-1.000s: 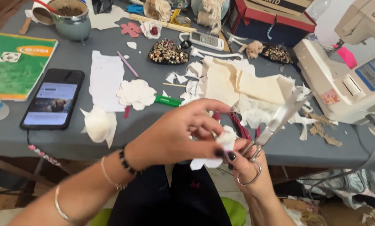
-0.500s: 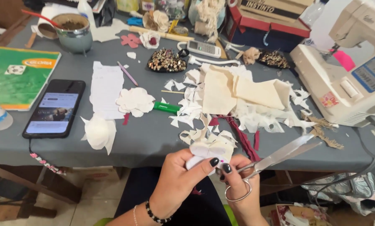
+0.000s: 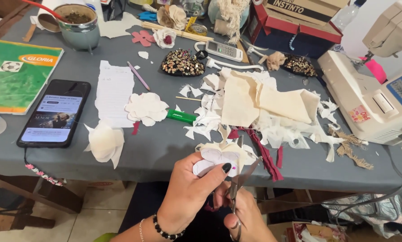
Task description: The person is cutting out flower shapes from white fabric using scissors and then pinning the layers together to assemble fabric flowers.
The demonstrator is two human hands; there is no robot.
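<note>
1. Compared with half a second back, both hands have come up closer to the table edge, and the scissors now stand nearly upright instead of lying flat out to the right.
2. Only one view here, the head camera looking down. Left hand (image 3: 190, 190) is pinching a white fabric piece (image 3: 216, 159) shaped like a flower, thumb on top with a dark-painted nail, fingers closed around the lower edge. There's a beaded bracelet on that wrist.
3. Right hand (image 3: 246, 215) is wrapped through the handles of the scissors (image 3: 239, 179). The blades are parted a bit, tips pointing up at the fabric piece and right against its right edge.
4. So the fabric piece sits just in front of the table's near edge, between the two hands, low centre of the shot.
5. On the grey table (image 3: 160, 152): a phone (image 3: 55, 114) with its screen lit at the left, a green notebook (image 3: 15, 74) beyond it, and a strip of paper (image 3: 115, 92) beside the phone.
6. Near the middle there's a white fabric flower (image 3: 146, 108), a green lighter (image 3: 181, 116) just to its right, and a folded white petal bundle (image 3: 104, 142) closer to the edge.
7. Cream cloth pieces (image 3: 263, 101) and lots of white scraps lie right of centre, with a sewing machine (image 3: 376, 89) at the far right.
</note>
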